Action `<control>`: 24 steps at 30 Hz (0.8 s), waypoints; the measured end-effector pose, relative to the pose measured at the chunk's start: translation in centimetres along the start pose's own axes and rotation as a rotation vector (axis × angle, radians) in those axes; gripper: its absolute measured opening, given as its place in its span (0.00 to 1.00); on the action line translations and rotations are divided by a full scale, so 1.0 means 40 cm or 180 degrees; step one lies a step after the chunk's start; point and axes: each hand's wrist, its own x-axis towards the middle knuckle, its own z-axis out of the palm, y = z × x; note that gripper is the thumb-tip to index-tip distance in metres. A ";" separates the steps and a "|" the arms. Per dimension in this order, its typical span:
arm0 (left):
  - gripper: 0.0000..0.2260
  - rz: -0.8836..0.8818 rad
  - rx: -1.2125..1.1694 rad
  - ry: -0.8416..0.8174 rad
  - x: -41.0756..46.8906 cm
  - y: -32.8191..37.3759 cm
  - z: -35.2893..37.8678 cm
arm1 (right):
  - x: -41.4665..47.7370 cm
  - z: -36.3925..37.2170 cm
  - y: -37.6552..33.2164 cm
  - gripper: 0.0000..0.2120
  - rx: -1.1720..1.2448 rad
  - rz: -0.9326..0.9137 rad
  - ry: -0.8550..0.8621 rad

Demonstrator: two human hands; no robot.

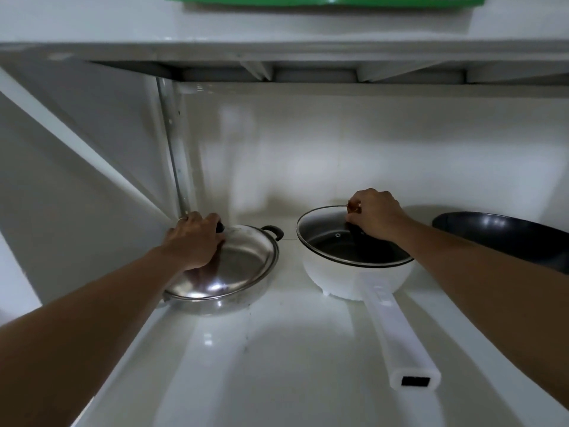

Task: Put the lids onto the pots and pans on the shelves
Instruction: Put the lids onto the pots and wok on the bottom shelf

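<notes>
A: Shelf entry. What sits at 9 o'clock?

B: A steel pan (234, 291) with a steel lid (228, 266) lying on it. The left hand (194, 241) rests on the lid's far-left part, fingers curled around a dark knob (219, 227) — clamped on it, as far as the view shows. A black loop handle (274, 232) sticks out at the pan's 1 o'clock.

A: And at 3 o'clock of that pan?

B: A white saucepan (354, 277), just beside it but apart; its long white handle (397, 340) points toward 5 o'clock. A glass lid (335, 238) sits tilted over it — far edge raised, near edge down by the rim. The right hand (377, 215) is closed on the lid's centre; the knob itself is hidden under the fingers.

A: Anything further right?

B: A dark wok (505, 235) at 3 o'clock, uncovered, cut by the frame edge. All three stand on the white shelf (277, 349). A green sheet (323, 0) lies on the shelf above, at 12 o'clock.
</notes>
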 end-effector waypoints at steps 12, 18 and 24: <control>0.23 -0.0098 -0.0243 0.0249 0.017 -0.010 -0.003 | -0.119 -0.193 0.083 0.25 0.0385 0.0061 -0.0393; 0.20 0.0641 -0.1628 0.1480 -0.053 0.031 0.002 | -0.430 -0.509 0.410 0.10 0.0927 0.0275 0.0539; 0.12 0.2199 -0.2760 0.0632 -0.625 0.708 -0.179 | -0.645 -0.612 0.794 0.08 -0.0305 0.1321 0.0476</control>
